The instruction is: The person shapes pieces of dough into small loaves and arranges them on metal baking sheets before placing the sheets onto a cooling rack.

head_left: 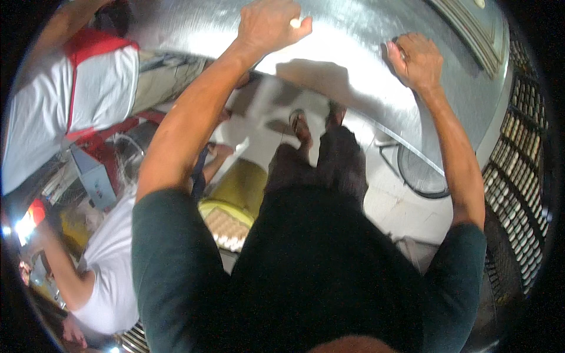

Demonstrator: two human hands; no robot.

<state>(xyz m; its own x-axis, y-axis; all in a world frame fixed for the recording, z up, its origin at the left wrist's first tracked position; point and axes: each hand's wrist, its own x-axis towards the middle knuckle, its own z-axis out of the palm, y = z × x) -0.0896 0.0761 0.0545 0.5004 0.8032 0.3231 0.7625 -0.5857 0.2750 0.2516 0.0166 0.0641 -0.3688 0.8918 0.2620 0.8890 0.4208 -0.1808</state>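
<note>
Both my arms reach forward over a shiny metal table (341,29). My left hand (268,25) is closed at the far edge of the view, and a small pale piece of dough (295,23) shows beside its thumb. Further right, my right hand (419,60) rests low over the tabletop with its fingers curled in. Whatever may be under those fingers is hidden. Another small pale piece (480,3) lies at the top right, away from both hands.
Stacked flat trays (468,35) lie at the table's right end. Beyond, racked trays (518,147) carry rows of small pale pieces. A round-seated stool (421,173) stands below. At left are two people (106,76), a yellow bin (235,188) and an egg tray (226,226).
</note>
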